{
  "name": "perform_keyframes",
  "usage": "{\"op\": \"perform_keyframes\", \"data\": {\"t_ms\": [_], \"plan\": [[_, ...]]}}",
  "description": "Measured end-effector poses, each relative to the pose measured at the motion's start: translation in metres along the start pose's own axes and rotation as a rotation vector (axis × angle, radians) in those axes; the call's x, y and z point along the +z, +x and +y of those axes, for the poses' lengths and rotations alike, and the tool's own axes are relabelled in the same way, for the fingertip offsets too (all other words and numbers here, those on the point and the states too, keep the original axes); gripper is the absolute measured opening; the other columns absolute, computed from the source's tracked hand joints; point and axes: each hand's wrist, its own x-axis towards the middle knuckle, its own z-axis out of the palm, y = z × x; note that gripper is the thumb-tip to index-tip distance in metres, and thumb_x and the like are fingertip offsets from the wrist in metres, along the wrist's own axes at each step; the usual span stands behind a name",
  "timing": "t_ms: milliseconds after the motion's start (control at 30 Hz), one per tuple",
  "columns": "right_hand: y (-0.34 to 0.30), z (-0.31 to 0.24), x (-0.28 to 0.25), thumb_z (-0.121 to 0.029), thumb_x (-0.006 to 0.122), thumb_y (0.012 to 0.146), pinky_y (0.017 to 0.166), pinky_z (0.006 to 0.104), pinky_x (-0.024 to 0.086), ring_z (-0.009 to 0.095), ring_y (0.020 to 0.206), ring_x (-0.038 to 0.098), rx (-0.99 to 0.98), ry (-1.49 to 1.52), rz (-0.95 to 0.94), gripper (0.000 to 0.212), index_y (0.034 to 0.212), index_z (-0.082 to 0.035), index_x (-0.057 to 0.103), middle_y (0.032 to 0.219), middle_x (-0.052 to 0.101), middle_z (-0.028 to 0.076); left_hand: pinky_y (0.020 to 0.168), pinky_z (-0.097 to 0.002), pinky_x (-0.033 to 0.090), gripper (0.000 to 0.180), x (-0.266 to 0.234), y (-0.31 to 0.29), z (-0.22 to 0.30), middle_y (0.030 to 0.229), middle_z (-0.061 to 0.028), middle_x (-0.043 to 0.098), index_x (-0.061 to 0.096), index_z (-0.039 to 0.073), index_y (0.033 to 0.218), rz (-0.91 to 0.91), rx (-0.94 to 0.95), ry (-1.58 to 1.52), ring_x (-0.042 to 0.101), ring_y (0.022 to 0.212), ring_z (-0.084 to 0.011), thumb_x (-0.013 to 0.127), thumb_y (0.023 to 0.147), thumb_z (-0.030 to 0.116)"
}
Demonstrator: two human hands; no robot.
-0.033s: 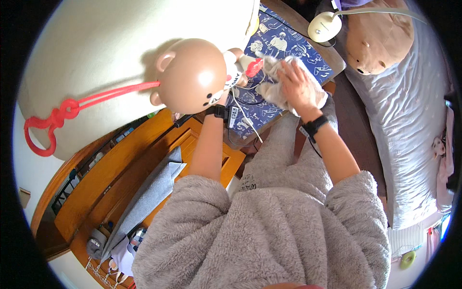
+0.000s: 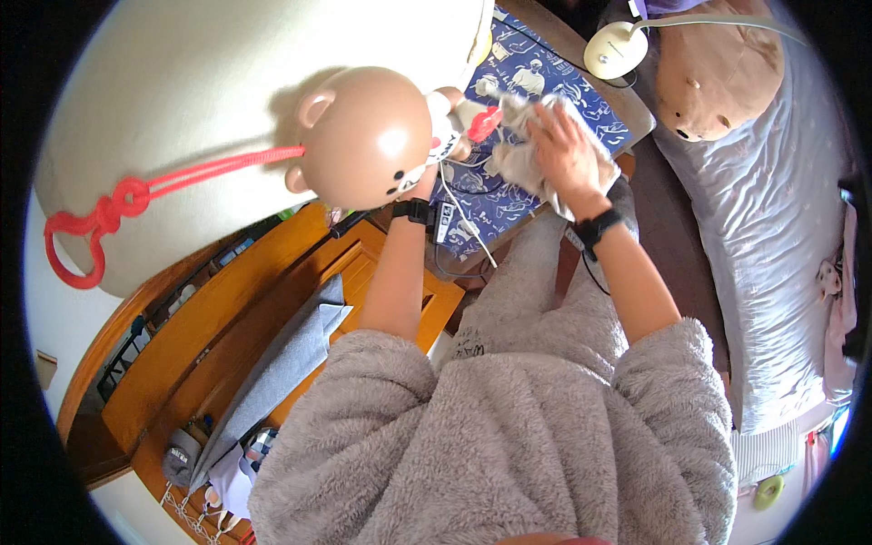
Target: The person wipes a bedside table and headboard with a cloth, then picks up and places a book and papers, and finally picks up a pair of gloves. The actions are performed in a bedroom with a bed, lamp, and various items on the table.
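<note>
A glossy brown bear figure (image 2: 368, 136) with a red cord loop (image 2: 127, 198) on its head is tilted sideways, head to the left. My left hand (image 2: 424, 185) reaches under the figure and supports it; its fingers are hidden behind the head. Near the bear's body is a small red part (image 2: 484, 123). My right hand (image 2: 565, 153) lies over a pale, crumpled cloth (image 2: 518, 162) just right of the bear, pressing and gripping it, fingers stretched along it. Below both is a blue patterned table cover (image 2: 536, 68).
White cables (image 2: 468, 220) cross the table cover. A white lamp base (image 2: 615, 51) stands on the far right. Beside it a brown plush bear (image 2: 718, 77) rests on a light bed (image 2: 758, 236). A cream padded surface (image 2: 209, 82) fills the left; wooden furniture (image 2: 245, 318) stands below it.
My right hand and the cloth have shifted slightly, the cloth's folds changing shape. The bear figure has moved a little up and to the right.
</note>
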Motion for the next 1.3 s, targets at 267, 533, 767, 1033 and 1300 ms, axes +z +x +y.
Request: {"op": "perform_keyframes", "data": {"t_ms": [267,533,767,1033,1300], "plan": [[0.025,-0.007,-0.026,-0.030,0.082,0.068,0.119,0.0473,0.022,0.034,0.144,0.026,0.105,0.029,-0.151,0.093,0.148,-0.010,0.038,0.159,0.023,0.007,0.087,-0.0380,0.043,0.030,0.005,-0.051,0.023,0.101,-0.0155,0.053,0.065,0.004,0.093,-0.087,0.045,-0.168,0.051,0.100,-0.0303,0.077,0.083,0.029],[0.023,-0.007,-0.028,-0.018,0.074,0.075,0.108,0.0441,0.036,0.026,0.131,0.042,0.180,-0.158,-0.130,0.073,0.142,-0.019,0.047,0.147,0.043,0.000,0.062,-0.0374,0.044,0.048,0.006,-0.075,0.016,0.063,-0.0135,0.061,0.073,0.003,0.067,-0.329,-0.293,-0.321,0.059,0.060,-0.0250,0.055,0.094,0.038],[0.055,-0.030,-0.005,-0.024,0.070,0.078,0.109,0.0575,0.030,0.035,0.137,0.035,0.298,-0.219,-0.120,0.076,0.147,-0.024,0.040,0.150,0.040,0.000,0.061,-0.0264,0.046,0.017,-0.002,-0.117,0.032,0.076,-0.0072,0.063,0.061,-0.001,0.085,-0.106,-0.708,-1.319,0.067,0.079,-0.0181,0.075,0.085,0.010],[-0.002,-0.114,0.063,-0.012,0.063,0.080,0.103,0.0508,0.040,0.032,0.126,0.049,-0.474,-0.195,-0.567,0.059,0.138,-0.016,0.052,0.142,0.048,0.009,0.082,-0.0280,0.050,0.014,-0.086,-0.208,0.077,0.092,-0.0015,0.063,0.060,0.005,0.102,-0.265,-0.603,-1.247,0.063,0.084,-0.0132,0.067,0.091,0.008],[-0.038,0.057,-0.046,-0.013,0.077,0.070,0.103,0.0536,0.038,0.031,0.128,0.044,-0.159,-0.144,-0.258,0.081,0.143,-0.025,0.046,0.148,0.043,-0.001,0.086,-0.0318,0.051,0.015,-0.078,-0.232,0.120,0.096,-0.0058,0.063,0.054,0.004,0.105,-0.427,-0.493,-1.323,0.064,0.091,-0.0162,0.059,0.099,0.017]]}}
